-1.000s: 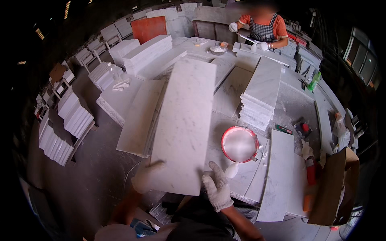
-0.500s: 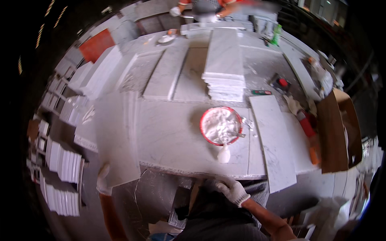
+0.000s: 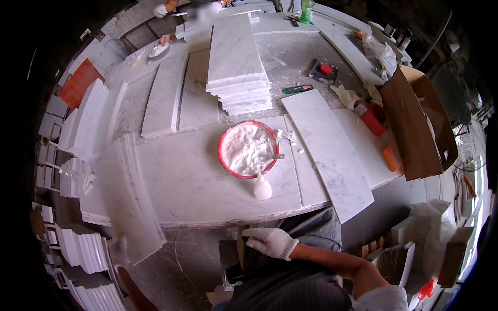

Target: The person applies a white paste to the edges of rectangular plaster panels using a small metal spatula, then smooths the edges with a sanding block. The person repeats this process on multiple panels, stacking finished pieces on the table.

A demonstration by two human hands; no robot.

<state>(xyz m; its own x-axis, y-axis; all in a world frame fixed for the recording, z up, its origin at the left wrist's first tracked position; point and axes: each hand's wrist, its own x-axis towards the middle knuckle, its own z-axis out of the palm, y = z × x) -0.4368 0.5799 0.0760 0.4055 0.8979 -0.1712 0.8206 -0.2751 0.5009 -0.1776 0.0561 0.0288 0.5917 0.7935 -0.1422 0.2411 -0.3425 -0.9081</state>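
Observation:
My left hand (image 3: 120, 254), in a white glove and blurred, is at the near left corner of a long white marble slab (image 3: 127, 202). It grips that edge, with the fingers partly hidden. The slab lies at the table's left, its near end jutting past the front edge. My right hand (image 3: 271, 243), also gloved, hovers over my lap before the table edge, loosely stretched and holding nothing. Beyond it stands a red-rimmed bowl (image 3: 224, 164) of white paste with a putty knife (image 3: 274, 156) in it. A small white squeeze bottle (image 3: 262, 187) stands beside the bowl.
Stacked marble slabs (image 3: 236, 52) stand mid-table. Another slab (image 3: 332, 155) overhangs the front edge at right. An open cardboard box (image 3: 410, 129), red angle grinder-like tool (image 3: 371, 118) and green-handled cutter (image 3: 298, 89) lie rightward. A co-worker's gloved hand (image 3: 160, 11) is at the far side.
The view has swung, shifting the table leftward in the picture. My right hand has moved from low at the table edge to hovering with its fingers showing. My left hand stays at the slab's corner.

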